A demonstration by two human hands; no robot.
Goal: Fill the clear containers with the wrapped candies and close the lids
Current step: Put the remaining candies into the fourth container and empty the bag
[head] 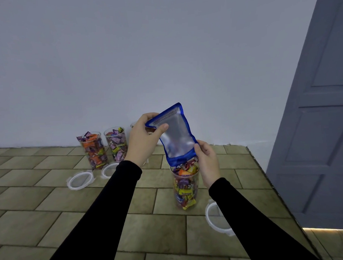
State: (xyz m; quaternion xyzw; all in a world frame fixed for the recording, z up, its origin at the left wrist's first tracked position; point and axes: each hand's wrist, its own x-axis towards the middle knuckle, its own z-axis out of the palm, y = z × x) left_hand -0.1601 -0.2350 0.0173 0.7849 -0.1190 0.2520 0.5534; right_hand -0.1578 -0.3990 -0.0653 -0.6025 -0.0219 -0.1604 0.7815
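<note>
Both hands are on the blue-edged clear plastic pouch, tipped mouth-down over the near clear container of wrapped candies on the tiled worktop. Left hand fingers pinch its top corner, right hand fingers grip the lower edge. Two more filled clear containers sit far left, lids off.

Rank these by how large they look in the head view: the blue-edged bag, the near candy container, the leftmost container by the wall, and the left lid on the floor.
1. blue-edged bag
2. near candy container, close behind the bag
3. leftmost container by the wall
4. left lid

The two containers may be the same real size; the wall one only stands farther away.
</note>
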